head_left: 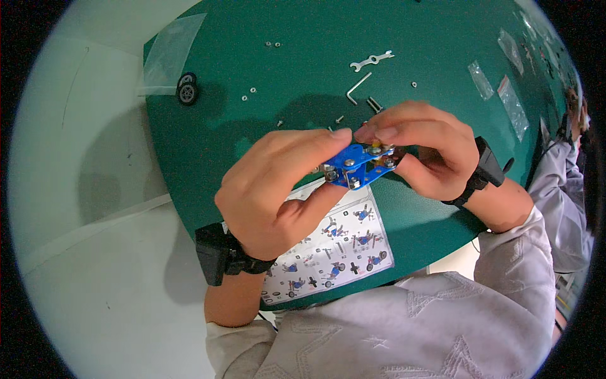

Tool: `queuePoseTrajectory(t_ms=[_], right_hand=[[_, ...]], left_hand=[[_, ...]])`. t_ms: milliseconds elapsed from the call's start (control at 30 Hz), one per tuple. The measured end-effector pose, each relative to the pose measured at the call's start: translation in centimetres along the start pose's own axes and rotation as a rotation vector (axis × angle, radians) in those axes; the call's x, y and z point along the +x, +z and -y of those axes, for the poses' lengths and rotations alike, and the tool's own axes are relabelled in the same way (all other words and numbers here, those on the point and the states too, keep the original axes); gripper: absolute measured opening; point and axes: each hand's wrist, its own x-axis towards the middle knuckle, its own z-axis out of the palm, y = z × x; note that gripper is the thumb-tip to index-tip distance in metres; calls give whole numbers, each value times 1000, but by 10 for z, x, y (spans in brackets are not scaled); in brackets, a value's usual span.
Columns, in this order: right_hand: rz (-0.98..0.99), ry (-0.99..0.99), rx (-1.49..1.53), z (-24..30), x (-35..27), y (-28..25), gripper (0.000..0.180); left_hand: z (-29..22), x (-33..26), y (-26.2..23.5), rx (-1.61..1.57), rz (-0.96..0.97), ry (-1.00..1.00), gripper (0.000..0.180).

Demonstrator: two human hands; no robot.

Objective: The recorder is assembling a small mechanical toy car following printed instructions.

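Note:
A small blue model part (355,156), made of plates joined with silvery screws and nuts, is held up in front of me above the table. My left hand (265,189) pinches its left end between thumb and fingers. At the other end, the fingertips of my right hand (435,148) close around it, near a yellowish piece that is partly hidden. Below the hands lies a printed instruction sheet (344,252) with pictures of assembly steps; my left hand and wrist cover part of it.
On the green table (303,76) lie a flat wrench (372,60), a hex key (358,88), loose screws (339,119) and several nuts (253,90). Black wheels (187,93) sit at the left beside a clear bag (173,54). More bags (512,107) and another person's sleeve (562,189) are at the right.

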Motion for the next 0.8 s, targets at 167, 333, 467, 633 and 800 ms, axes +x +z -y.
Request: queuePoseTrajectory(t_ms=[167, 333, 467, 633, 800], right_hand=[[59, -17, -12, 0, 1, -6, 29], [16, -3, 16, -3, -3, -4, 28], [16, 1, 24, -1, -2, -2, 27], [5, 18, 92, -4, -2, -3, 25], [13, 64, 124, -3, -2, -3, 27]], left_hand=[[0, -2, -1, 13, -12, -5, 51], [5, -5, -6, 41, -24, -6, 52], [-1, -4, -10, 66, 3, -37, 51], [2, -4, -7, 31, -30, -8, 50], [4, -5, -7, 79, -46, 13, 50]])
